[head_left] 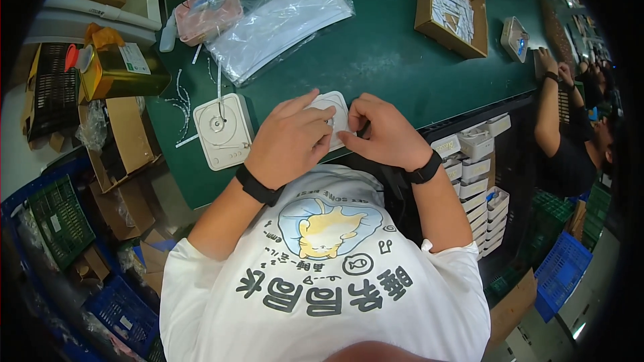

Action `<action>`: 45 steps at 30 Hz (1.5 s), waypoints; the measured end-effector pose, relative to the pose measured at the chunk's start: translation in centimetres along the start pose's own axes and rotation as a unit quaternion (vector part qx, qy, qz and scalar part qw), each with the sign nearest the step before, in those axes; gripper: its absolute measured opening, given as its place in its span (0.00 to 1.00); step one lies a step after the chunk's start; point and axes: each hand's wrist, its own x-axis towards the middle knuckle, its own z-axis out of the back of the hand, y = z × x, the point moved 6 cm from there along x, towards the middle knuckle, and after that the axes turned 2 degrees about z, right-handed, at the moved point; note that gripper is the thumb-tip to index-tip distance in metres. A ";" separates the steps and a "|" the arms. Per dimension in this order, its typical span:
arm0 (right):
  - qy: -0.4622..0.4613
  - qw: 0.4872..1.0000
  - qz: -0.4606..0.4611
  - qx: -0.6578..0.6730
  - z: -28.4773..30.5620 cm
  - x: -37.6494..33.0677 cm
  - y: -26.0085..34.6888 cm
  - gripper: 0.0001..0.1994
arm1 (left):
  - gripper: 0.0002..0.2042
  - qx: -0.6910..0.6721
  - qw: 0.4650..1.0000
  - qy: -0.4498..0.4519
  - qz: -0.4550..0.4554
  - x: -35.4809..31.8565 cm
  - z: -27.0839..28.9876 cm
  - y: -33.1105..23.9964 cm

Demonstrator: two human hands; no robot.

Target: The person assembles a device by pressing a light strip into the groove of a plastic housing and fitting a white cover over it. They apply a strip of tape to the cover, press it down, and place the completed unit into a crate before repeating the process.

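Between my hands is a white rounded-corner casing (341, 115) at the table's near edge, partly hidden by my fingers. My left hand (288, 137) lies over its left side, fingers bent and pressed on its top. Curled fingers and the thumb of my right hand (384, 133) pinch its right edge. Whatever small part may be under the left fingertips is hidden. Left of my left hand lies another white device (231, 149), shaped like a small record player, with a round disc and small buttons. A white strip stands up from its disc.
A clear plastic bag with white sheets (282, 23) and a pink tray (211, 13) lie at the back left. White strips (180, 104) lie nearby. A cardboard box of strips (453, 10) stands back right. Stacked white casings (475, 174) sit below the table's right edge. A co-worker (570, 134) is at right.
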 end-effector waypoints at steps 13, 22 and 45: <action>-0.004 0.999 0.001 0.032 0.2 -0.1 0.1 0.14 | 0.08 -0.024 0.999 -0.042 -0.002 0.2 -0.5 0.2; 0.014 1.000 -0.004 0.002 0.1 0.1 -0.1 0.13 | 0.21 -0.100 0.989 0.071 0.081 2.5 0.2 1.6; -0.497 0.700 -0.397 -0.325 35.9 -11.2 -15.4 0.38 | 0.44 0.096 0.945 -0.117 0.289 -10.1 11.0 9.7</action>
